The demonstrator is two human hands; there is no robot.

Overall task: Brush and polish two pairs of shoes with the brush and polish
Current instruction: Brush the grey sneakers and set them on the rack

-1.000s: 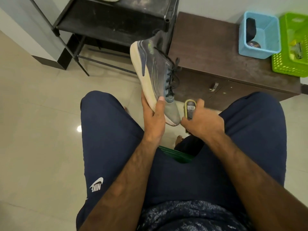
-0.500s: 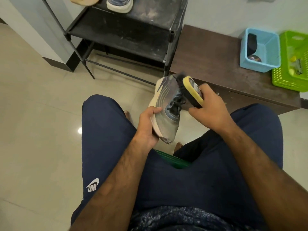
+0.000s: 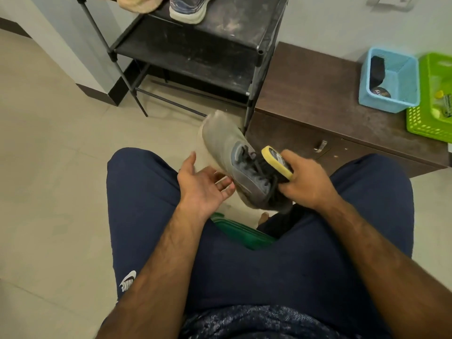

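Pale floor tiles [image 3: 49, 143] run under a black shoe rack [image 3: 195, 57] at the back, with another shoe [image 3: 187, 8] on its upper shelf. A person sits facing it in navy shorts.

The left hand [image 3: 203, 187] is spread palm up, gripping nothing, its fingertips [image 3: 226, 188] at the sole side of the grey sneaker [image 3: 227, 148]. Whether they touch it I cannot tell.

The sneaker hangs above the floor between the knees. Its long axis slants, with the blurred toe up and away toward the rack's foot and the heel down and toward the person's right. The laces face the right hand [image 3: 310, 184], which curls round the yellow-backed brush [image 3: 276, 159] and presses its bristles into the laces. It looks to be bearing the heel end too, though that contact is hidden.

So the shoe lies just right of the open palm, sole toward it, and that hand is best placed to take it.

Further right stands a brown cabinet [image 3: 318, 94]. On it are a blue basket [image 3: 403, 77] holding the polish tin [image 3: 380, 92], well apart from both hands, and a green basket [image 3: 425, 123].
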